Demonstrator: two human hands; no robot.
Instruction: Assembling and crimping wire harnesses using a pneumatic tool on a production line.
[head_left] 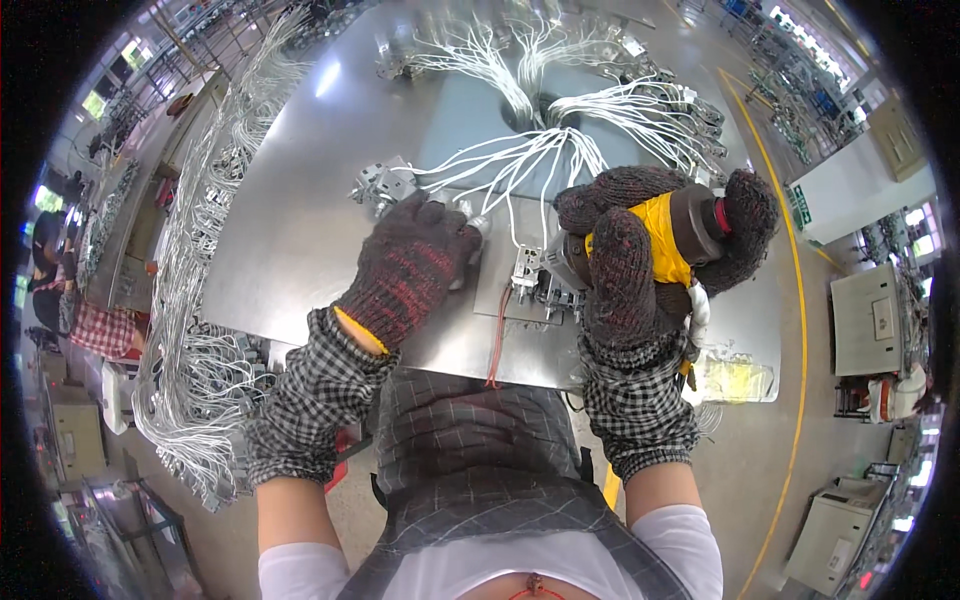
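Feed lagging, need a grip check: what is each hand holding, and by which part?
Right hand grips a yellow power screwdriver around its body. Left hand rests on a wired metal part; hold unclear.

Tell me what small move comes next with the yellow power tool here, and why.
Probably lower the yellow power tool onto the white switch block. The right hand holds the tool just beside and above the block, while the left hand presses on a wired part next to it, steadying the work on the metal table.

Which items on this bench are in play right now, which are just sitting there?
In play: yellow power screwdriver in right hand; small metal part under left hand; white socket block.

Sitting there: white wire bundles; hanging harnesses; plastic bag.
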